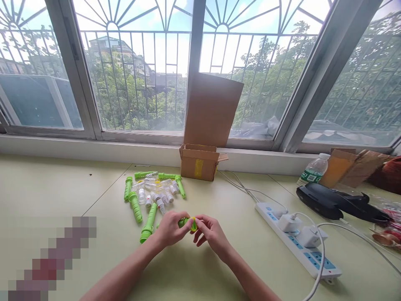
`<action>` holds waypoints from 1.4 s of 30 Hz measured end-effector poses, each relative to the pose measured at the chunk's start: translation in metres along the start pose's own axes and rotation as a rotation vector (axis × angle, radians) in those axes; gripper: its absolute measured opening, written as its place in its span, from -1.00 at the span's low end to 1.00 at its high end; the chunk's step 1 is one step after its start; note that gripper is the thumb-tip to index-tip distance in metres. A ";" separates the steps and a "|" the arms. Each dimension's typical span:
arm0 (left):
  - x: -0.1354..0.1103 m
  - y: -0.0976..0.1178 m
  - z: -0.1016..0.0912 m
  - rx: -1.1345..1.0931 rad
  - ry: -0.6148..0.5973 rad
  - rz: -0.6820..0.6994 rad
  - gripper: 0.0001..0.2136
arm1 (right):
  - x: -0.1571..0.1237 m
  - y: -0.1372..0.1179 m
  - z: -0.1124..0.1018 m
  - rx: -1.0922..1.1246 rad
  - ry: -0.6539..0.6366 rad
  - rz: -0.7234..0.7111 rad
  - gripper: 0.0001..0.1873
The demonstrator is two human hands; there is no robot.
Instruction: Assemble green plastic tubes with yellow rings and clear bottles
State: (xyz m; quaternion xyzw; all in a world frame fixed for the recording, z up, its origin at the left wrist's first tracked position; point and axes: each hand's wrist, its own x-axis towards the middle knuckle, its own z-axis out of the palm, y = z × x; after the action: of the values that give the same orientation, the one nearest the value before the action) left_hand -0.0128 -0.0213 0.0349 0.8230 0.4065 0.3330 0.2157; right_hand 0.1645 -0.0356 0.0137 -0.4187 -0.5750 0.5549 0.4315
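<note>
My left hand (171, 228) is closed around a green plastic tube (183, 223), most of it hidden by the fingers. At the tube's right end sits a yellow ring (194, 224). My right hand (212, 233) pinches this ring between thumb and forefinger, its other fingers curled below. Left of and beyond my hands lie several more green threaded tubes, one of them (148, 223) close to my left wrist. Among them are several small clear and white plastic pieces, such as a clear cup-like part (142, 196) and a white-tipped part (161, 205).
A small open cardboard box (199, 164) stands by the window sill, with a tall cardboard sheet (213, 110) behind it. On the right are a white power strip (297, 242) with plugged-in chargers and cables, a black device (341, 203) and a bottle (314, 169). Pixelation hides something at front left.
</note>
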 end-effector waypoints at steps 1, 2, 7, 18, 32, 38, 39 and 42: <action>0.000 0.000 0.000 0.015 -0.001 0.008 -0.61 | 0.000 0.000 0.001 -0.001 -0.004 -0.001 -0.51; 0.000 -0.001 0.000 0.032 -0.006 0.017 -0.62 | -0.001 -0.001 0.002 -0.003 -0.002 -0.006 -0.51; -0.001 -0.004 0.005 0.082 -0.032 0.042 -0.61 | -0.002 -0.003 0.004 0.003 0.025 -0.032 -0.50; -0.001 -0.003 -0.001 0.022 -0.041 0.046 -0.61 | -0.005 -0.008 0.004 0.066 -0.051 -0.025 -0.51; -0.003 0.000 0.002 0.137 -0.047 0.097 -0.72 | -0.006 -0.011 -0.001 0.125 -0.124 0.090 -0.73; -0.004 -0.001 0.002 0.164 -0.017 0.115 -0.74 | -0.005 -0.009 -0.001 0.159 -0.143 0.098 -0.73; -0.004 -0.001 0.002 0.159 -0.012 0.113 -0.75 | -0.005 -0.009 -0.001 0.177 -0.141 0.103 -0.72; -0.004 0.000 0.002 0.143 0.001 0.104 -0.76 | -0.006 -0.008 -0.003 0.226 -0.157 0.138 -0.68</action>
State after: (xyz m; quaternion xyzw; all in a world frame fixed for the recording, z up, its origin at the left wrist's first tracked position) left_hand -0.0130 -0.0245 0.0317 0.8563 0.3859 0.3141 0.1385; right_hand 0.1686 -0.0404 0.0218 -0.3612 -0.5109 0.6753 0.3904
